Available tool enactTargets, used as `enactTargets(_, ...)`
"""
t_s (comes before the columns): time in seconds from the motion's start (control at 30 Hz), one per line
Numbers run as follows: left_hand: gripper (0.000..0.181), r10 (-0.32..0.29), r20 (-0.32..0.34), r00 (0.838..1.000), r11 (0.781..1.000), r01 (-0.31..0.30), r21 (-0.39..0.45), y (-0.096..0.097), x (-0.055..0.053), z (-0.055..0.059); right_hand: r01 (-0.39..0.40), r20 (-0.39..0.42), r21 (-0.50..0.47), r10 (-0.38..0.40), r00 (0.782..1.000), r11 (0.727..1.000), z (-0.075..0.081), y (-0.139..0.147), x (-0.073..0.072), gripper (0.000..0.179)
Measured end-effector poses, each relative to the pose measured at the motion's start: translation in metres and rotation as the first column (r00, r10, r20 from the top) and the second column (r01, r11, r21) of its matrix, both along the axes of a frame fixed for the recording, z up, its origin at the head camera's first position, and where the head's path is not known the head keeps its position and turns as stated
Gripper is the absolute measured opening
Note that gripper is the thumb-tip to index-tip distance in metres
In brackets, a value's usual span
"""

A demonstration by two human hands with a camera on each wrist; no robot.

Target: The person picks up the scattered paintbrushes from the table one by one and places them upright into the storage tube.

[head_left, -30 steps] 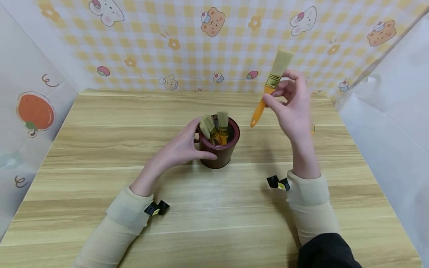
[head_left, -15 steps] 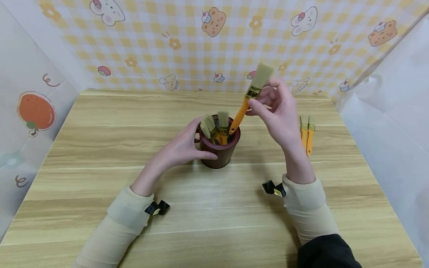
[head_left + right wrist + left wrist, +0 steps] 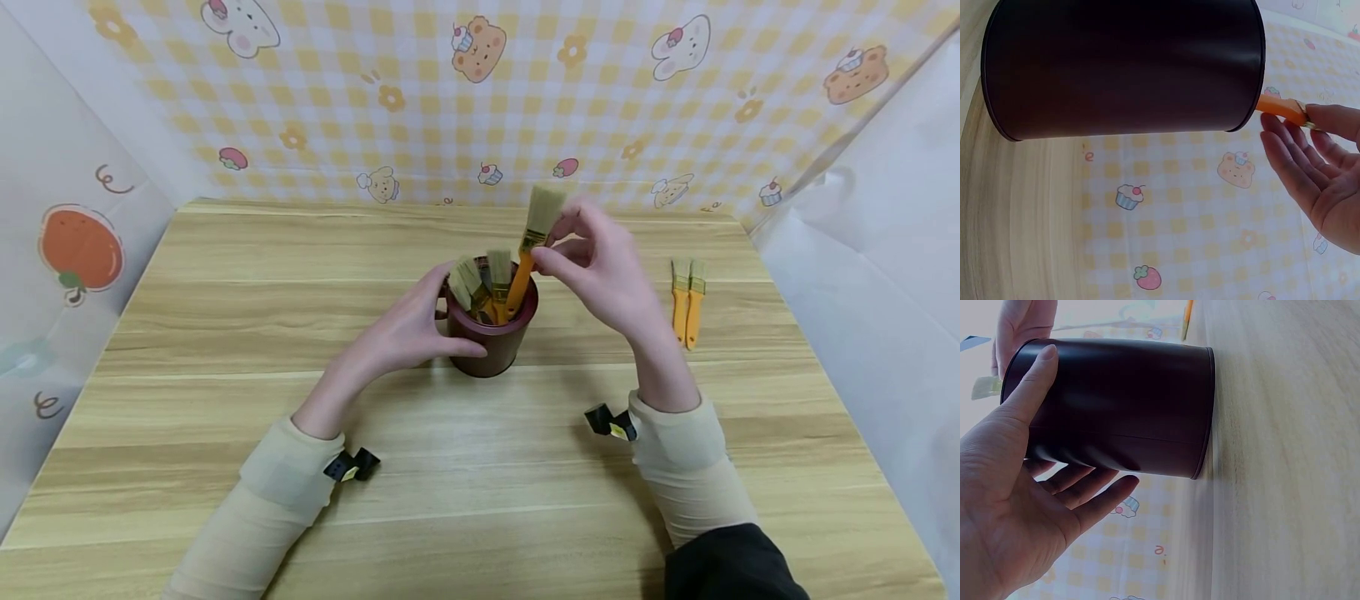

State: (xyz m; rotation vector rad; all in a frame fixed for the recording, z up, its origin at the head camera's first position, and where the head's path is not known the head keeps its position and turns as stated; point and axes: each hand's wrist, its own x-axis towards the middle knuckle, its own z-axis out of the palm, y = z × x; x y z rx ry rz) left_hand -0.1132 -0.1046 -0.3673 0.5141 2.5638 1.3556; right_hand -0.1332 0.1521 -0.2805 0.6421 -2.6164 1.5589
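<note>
A dark brown cylindrical holder (image 3: pixel 491 354) stands upright on the table with several bristle brushes (image 3: pixel 498 279) in it, bristles up. My left hand (image 3: pixel 401 329) holds its left side, thumb across the front and fingers round the back; the left wrist view shows the thumb on its wall (image 3: pixel 1122 400). Between thumb and fingertips my right hand (image 3: pixel 600 267) pinches a paintbrush (image 3: pixel 543 212) near its metal band. The brush leans, bristles up, with the end of its orange handle (image 3: pixel 1279 107) inside the holder's mouth. That lower tip is hidden in the right wrist view.
Two orange-handled paintbrushes (image 3: pixel 687 304) lie side by side on the wooden table (image 3: pixel 480 500), right of my right hand. A yellow checked cloth (image 3: pixel 330 100) covers the wall behind the table. White sheets (image 3: pixel 885 250) hang at both sides.
My right hand has moved left and down with the paintbrush, from the air at the right into the holder's mouth. Two lying brushes have come into full view. My left hand stays put.
</note>
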Motion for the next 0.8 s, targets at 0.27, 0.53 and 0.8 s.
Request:
enactTargets(0.27,0.114,-0.008,-0.009,1.000,1.000,0.008,0.007,0.000,0.000,0.000,0.002,-0.061,0.141,0.007,0.998,0.990,-0.001,0.000,0.000,0.022)
enactTargets(0.53,0.113,-0.001,-0.006,1.000,1.000,0.001,-0.002,0.000,0.000,0.002,0.006,-0.097,0.120,0.006,0.995,0.993,-0.001,0.005,-0.004,0.022)
enactTargets(0.8,0.118,0.008,0.017,1.000,0.999,-0.007,-0.035,0.000,0.001,0.003,0.063,-0.090,0.061,-0.057,0.994,0.996,-0.001,0.026,-0.018,0.023)
